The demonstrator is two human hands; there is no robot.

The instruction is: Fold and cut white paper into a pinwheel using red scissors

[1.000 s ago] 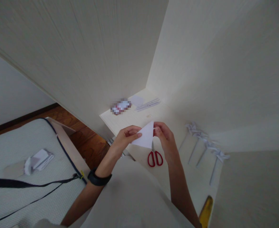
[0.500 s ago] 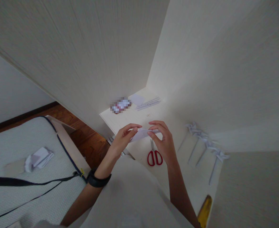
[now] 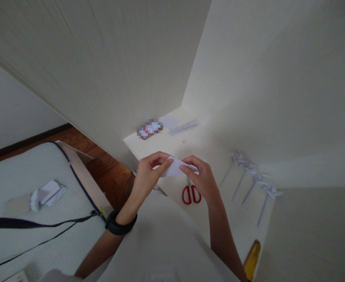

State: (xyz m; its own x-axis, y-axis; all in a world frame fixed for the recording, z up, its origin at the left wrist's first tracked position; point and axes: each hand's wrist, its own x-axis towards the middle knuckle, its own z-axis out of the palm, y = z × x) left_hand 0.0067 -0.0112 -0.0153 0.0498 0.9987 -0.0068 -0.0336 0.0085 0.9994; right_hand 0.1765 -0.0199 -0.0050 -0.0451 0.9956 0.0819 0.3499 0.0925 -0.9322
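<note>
Mattress (image 3: pixel 28 172) fills the lower left, its pale woven cover edged with dark piping, and a crumpled white paper scrap (image 3: pixel 47 193) lies on it beside a black strap (image 3: pixel 37 224) that runs across toward the person. Past its corner a strip of brown wooden floor (image 3: pixel 102 168) shows, meeting a white wall with a dark skirting board. A broad cream panel with fine wood grain slants overhead from the upper left down to the narrow white desk (image 3: pixel 160 147), which sits in a recess closed by a second cream panel on the right.

At the far end of the desk lie a small blurred object (too indistinct to name), a white paper sheet (image 3: pixel 170 122) and a bundle of thin white sticks (image 3: pixel 184 127).

The left hand (image 3: pixel 147 175), with a black wristband (image 3: pixel 120 224) on its wrist, pinches the left end of a folded white paper (image 3: pixel 175 167) between thumb and fingertips. The paper is held in the air just above the desk, nearly flat. The right hand (image 3: pixel 201 179) grips its right end, fingers curled over the top edge.

Below the hands, red-handled scissors (image 3: pixel 191 192) lie on the desk, blades partly hidden. Further right, several white paper pinwheels (image 3: pixel 253 176) on sticks lie side by side. A yellow object (image 3: pixel 252 259) pokes in at the lower right edge.
</note>
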